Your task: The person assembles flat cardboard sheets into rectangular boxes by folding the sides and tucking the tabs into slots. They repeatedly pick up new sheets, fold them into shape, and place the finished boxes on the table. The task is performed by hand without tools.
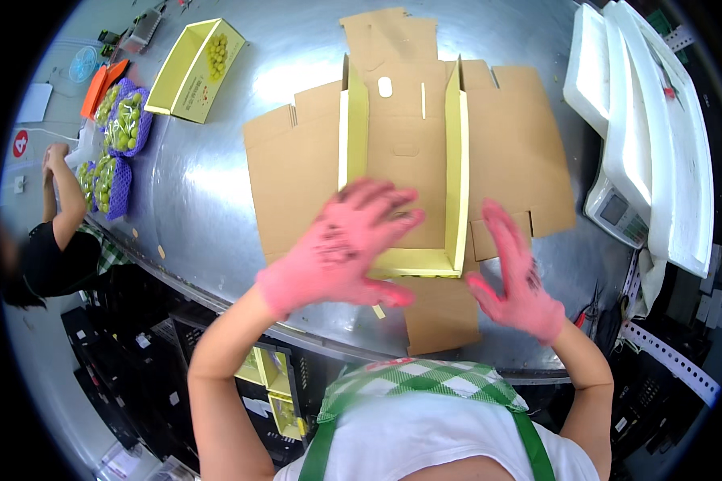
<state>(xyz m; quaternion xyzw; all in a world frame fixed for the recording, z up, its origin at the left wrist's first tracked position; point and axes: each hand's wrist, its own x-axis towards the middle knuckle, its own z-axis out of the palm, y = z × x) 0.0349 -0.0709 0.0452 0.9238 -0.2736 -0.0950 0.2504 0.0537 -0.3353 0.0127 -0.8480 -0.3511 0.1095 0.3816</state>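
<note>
A brown cardboard sheet (pixel 517 144) lies with its flaps spread on the metal table in front of me. On its middle stand pale yellow cardboard walls (pixel 457 176), upright along the left, right and near sides. My left hand (pixel 345 248), in a pink glove with dark smudges, hovers over the near left corner of these walls, fingers spread and slightly blurred. It hides that corner, and I cannot tell whether it touches the card. To the right of the near right corner is my right hand (pixel 521 280), also pink-gloved, its thumb apart from the fingers and nothing in it.
A yellow box (pixel 188 72) with a grape picture stands at the upper left. Beside it are packs of green grapes (pixel 124 124) in purple netting. White foam trays (pixel 658 136) rest over a scale (pixel 614 212) at the right. Another person's arm (pixel 68 192) shows at far left.
</note>
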